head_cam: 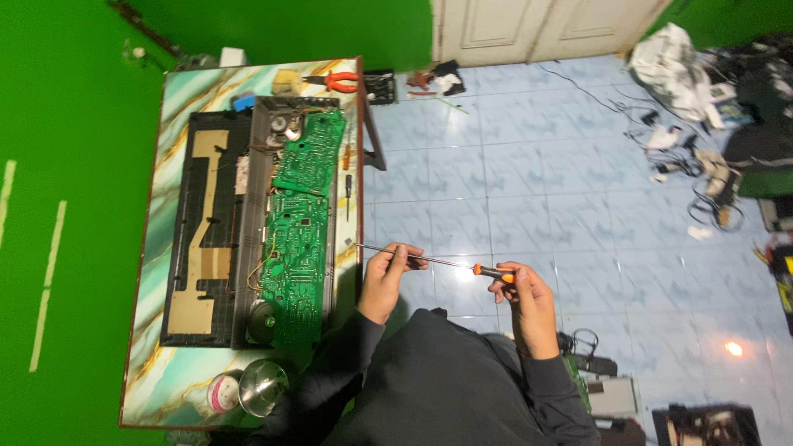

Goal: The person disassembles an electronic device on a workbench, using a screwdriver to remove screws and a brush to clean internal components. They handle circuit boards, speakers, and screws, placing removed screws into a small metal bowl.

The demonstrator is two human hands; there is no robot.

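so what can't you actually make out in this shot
- Screwdriver handle: mostly hidden inside the right hand, head view; only an orange and black bit shows.
- Its tip: too thin to tell the type.
- Left hand: its fingers cover part of the shaft.
- Green circuit boards: parts too small to identify.
- Metal bowl: contents unclear, glare.
- Floor clutter at right: dim, cut off by the frame edge.

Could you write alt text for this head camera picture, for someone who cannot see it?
A person holds a long screwdriver in both hands, left hand on the shaft, right hand on the orange handle, beside a marble-patterned table bearing an opened device with green circuit boards.
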